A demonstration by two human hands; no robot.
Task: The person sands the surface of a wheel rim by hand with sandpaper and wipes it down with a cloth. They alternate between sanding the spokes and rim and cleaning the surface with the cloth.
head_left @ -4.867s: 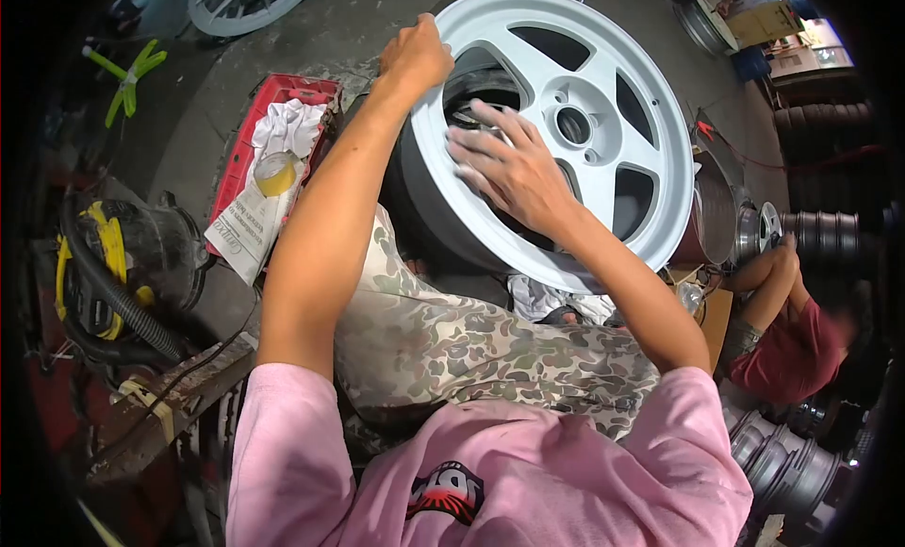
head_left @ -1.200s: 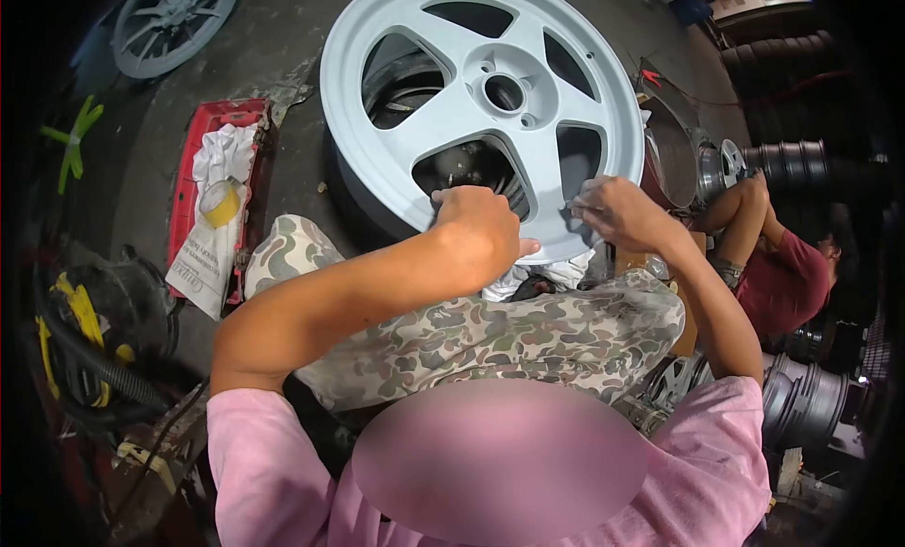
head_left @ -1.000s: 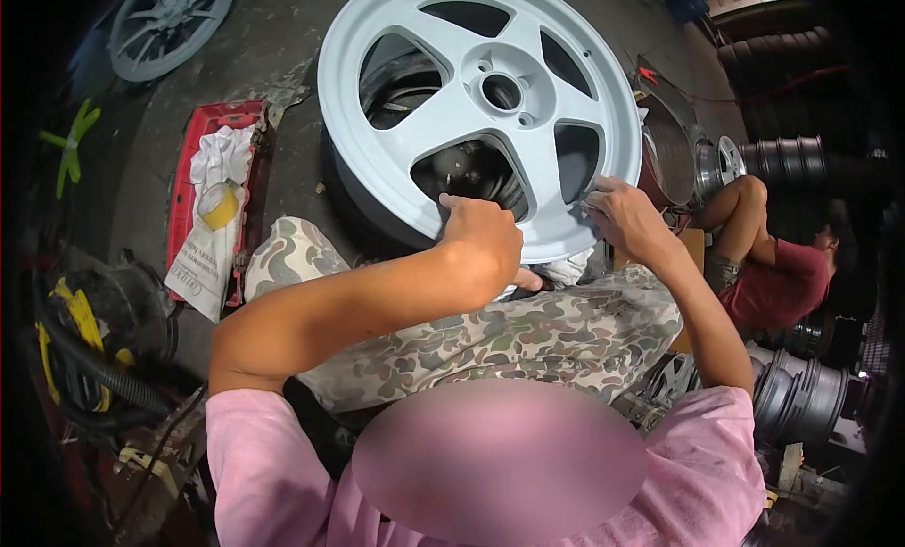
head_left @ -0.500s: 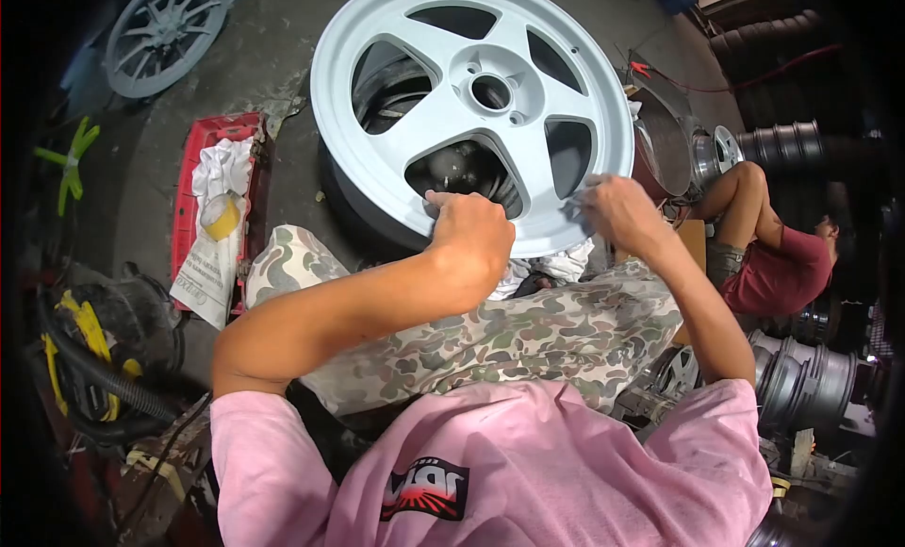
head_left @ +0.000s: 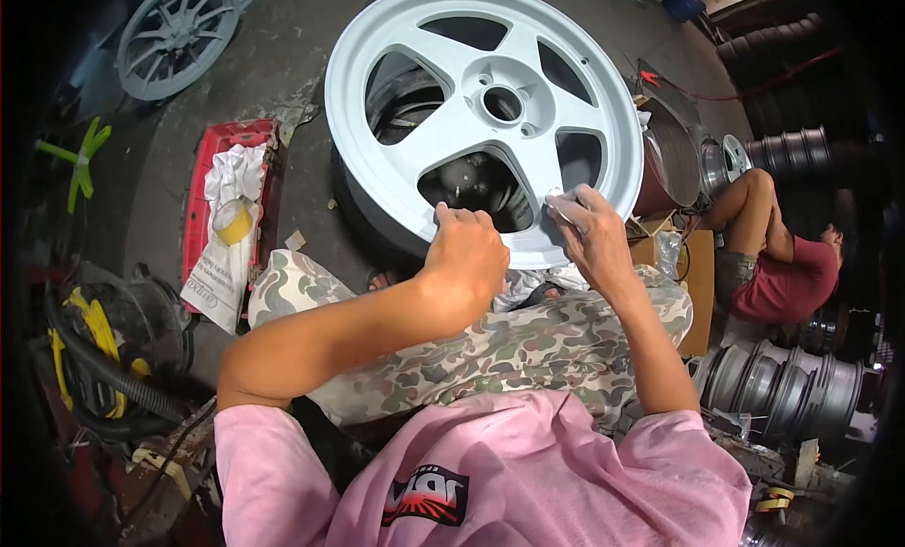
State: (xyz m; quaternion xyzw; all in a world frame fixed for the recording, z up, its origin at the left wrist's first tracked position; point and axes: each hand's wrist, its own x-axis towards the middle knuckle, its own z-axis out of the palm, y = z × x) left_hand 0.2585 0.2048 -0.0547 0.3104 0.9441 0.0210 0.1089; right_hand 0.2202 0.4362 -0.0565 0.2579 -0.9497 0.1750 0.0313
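Observation:
A pale grey five-spoke car wheel rim faces up in front of my knees. My left hand is closed over its near edge, fingers curled at the lip by the lower spoke window. Dusty white at the fingertips, my right hand pinches a small grey sheet that looks like folded sandpaper. This hand presses it to the spoke near the outer edge, right of my left hand. White cloth shows beneath the near edge of the rim.
On the left lies a red crate holding white cloth, paper and a yellow tape roll. A vacuum-like machine with a black hose stands nearer. At right, a person in a red shirt sits beside a cardboard box and stacked wheel rims.
My right hand has moved left and inward from the wheel's outer edge onto the spoke. My left hand stays at the near edge. The whole view has shifted slightly.

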